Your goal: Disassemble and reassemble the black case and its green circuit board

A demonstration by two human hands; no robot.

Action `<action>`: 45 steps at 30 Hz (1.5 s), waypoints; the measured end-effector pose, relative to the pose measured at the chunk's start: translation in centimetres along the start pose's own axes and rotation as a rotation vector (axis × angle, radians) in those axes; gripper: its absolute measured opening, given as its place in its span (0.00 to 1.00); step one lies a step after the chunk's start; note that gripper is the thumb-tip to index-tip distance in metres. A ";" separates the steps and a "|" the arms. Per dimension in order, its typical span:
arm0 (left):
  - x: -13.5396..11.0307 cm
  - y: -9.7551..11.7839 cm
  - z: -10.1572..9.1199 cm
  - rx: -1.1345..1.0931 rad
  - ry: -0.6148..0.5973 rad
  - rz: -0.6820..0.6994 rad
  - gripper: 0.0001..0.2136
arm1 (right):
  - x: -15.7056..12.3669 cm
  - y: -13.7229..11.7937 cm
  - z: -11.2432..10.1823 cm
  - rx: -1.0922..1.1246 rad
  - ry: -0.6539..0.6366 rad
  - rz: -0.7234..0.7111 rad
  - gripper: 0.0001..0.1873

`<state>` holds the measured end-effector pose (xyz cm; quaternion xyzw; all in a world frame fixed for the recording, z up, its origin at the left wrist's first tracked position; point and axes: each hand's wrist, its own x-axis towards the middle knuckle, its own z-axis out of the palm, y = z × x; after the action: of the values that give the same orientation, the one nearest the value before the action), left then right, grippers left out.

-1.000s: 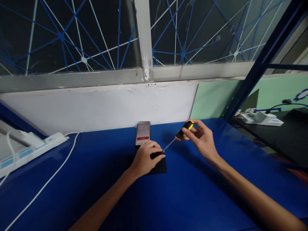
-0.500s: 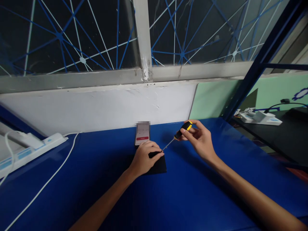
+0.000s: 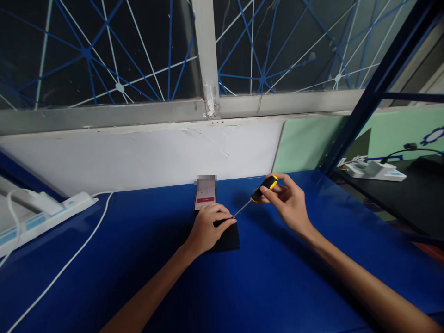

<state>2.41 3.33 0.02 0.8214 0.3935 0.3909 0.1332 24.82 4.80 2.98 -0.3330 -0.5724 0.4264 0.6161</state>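
Observation:
My right hand (image 3: 287, 201) grips the black and yellow handle of a screwdriver (image 3: 262, 188), whose thin shaft slants down to the left. The screwdriver's tip meets the fingertips of my left hand (image 3: 211, 227). The thumb and fingers of that hand are drawn together at the tip; what they pinch there is too small and hidden to name. Beneath my left hand lies a flat black rectangular object (image 3: 227, 240) on the blue table (image 3: 277, 282). Just behind it a phone (image 3: 205, 196) leans toward the wall with its screen lit, partly blurred.
At the left, a white power strip (image 3: 45, 217) with a plug stands on the table, and a white cable (image 3: 79, 254) runs forward from it. Another power strip (image 3: 376, 170) is on a black surface at the right. A blue metal post (image 3: 364, 99) rises at the back right.
Almost nothing differs. The screwdriver and both hands have shifted only very slightly, with the tip staying at my left fingertips.

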 end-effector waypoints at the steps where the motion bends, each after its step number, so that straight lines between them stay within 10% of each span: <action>1: 0.0 0.0 0.0 0.001 0.003 -0.001 0.05 | 0.0 0.0 0.0 0.002 0.001 -0.004 0.19; 13: 0.0 0.4 -0.4 0.038 -0.020 0.003 0.07 | -0.2 -0.5 0.0 -0.016 -0.004 -0.011 0.19; 19: -0.3 0.6 -1.7 0.129 -0.290 -0.020 0.38 | 0.3 -0.3 -0.7 -0.001 0.026 -0.033 0.18; 23: -0.3 1.1 -2.2 0.142 -0.386 -0.016 0.40 | 0.6 -0.4 -1.0 -0.015 0.054 -0.032 0.18; 45: 0.1 1.6 -2.7 0.075 -0.025 0.054 0.33 | 0.0 -1.3 -0.2 -0.037 0.131 -0.071 0.15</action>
<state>1.30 2.10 2.71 0.8409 0.3838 0.3690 0.0969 25.25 4.23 4.12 -0.3509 -0.5500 0.3711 0.6608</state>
